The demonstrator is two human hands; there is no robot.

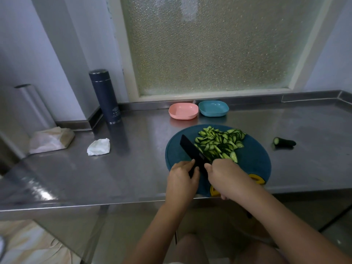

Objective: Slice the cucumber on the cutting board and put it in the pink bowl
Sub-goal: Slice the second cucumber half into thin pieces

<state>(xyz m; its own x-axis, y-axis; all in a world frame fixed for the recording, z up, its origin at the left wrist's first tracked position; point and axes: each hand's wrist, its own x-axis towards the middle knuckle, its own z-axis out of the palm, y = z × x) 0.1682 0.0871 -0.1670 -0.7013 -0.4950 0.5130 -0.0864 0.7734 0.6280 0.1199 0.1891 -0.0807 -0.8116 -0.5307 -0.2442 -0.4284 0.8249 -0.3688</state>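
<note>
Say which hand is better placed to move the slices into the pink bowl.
Right, probably. The right hand sits at the near end of the cucumber slices, on their side of the knife; the left hand is across the blade. The pink bowl is empty.

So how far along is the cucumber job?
Done: slicing looks mostly finished; a pile of cucumber slices lies on the round blue cutting board. In hand: left hand and right hand both hold the black knife, its blade against the pile. Left: the pink bowl holds nothing yet, so the transfer remains. A cucumber end piece sits off the board on the steel counter.
</note>
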